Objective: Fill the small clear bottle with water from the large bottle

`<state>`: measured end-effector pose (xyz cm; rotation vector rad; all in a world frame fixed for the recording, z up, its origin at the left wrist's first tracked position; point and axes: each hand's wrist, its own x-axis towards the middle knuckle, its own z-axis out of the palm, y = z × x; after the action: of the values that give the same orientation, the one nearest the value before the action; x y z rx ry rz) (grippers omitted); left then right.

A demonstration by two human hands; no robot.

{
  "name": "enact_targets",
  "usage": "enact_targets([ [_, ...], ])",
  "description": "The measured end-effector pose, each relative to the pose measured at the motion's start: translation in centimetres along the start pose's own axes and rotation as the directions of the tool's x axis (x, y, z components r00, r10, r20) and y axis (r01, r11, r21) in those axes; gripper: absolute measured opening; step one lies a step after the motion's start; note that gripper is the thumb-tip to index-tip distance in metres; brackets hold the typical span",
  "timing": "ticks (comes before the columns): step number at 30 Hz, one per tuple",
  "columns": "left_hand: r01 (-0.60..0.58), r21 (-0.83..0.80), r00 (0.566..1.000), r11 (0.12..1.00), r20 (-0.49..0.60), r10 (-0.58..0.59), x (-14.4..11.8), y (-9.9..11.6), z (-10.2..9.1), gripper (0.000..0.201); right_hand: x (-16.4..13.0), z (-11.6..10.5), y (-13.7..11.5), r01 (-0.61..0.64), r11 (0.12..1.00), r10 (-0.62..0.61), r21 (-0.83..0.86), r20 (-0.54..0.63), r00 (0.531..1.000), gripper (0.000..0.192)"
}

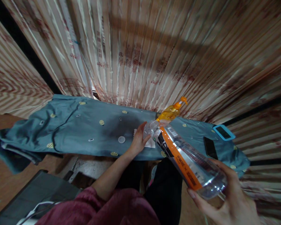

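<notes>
My right hand [227, 197] grips the base of a clear plastic bottle [189, 159] with an orange and black label. The bottle is tilted, neck pointing away and down toward the board. My left hand [138, 141] rests by the bottle's mouth, fingers spread over a white cloth or paper [150, 143] lying on the blue-grey patterned fabric [84, 128] that covers a long board. A small white bottle cap [121, 139] sits on the fabric just left of my left hand. Behind the neck lies an orange pump bottle [170, 113].
A black phone [210, 147] and a blue-framed device [224, 132] lie on the right end of the fabric. Striped patterned curtains [154, 56] hang close behind the board. A dark case [37, 193] with white cable sits at lower left on the floor.
</notes>
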<state>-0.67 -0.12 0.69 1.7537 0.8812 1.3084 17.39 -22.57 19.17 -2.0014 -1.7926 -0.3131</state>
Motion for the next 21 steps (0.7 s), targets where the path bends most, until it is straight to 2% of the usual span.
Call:
enact_targets([
  [5,-0.02,0.001,1.0,1.0,-0.007,0.02,-0.03,-0.15,0.06,0.064,0.4,-0.01,0.62,0.106,0.994,-0.107,-0.031,-0.037,0.994,0.078],
  [11,-0.034,0.001,0.999,0.999,-0.018,0.034,0.0,-0.24,0.18,0.064,0.69,-0.48,0.49,0.19,0.978,-0.19,-0.082,0.007,0.982,0.076],
  [17,-0.01,0.014,1.0,1.0,-0.007,0.01,0.08,-0.09,0.09,0.064,0.52,-0.45,0.57,0.136,0.989,-0.135,-0.064,0.013,0.991,0.079],
  [21,-0.018,0.005,1.0,1.0,-0.011,0.018,0.02,-0.03,0.07,0.064,0.83,-0.58,0.59,0.164,0.982,-0.163,-0.089,0.021,0.986,0.078],
])
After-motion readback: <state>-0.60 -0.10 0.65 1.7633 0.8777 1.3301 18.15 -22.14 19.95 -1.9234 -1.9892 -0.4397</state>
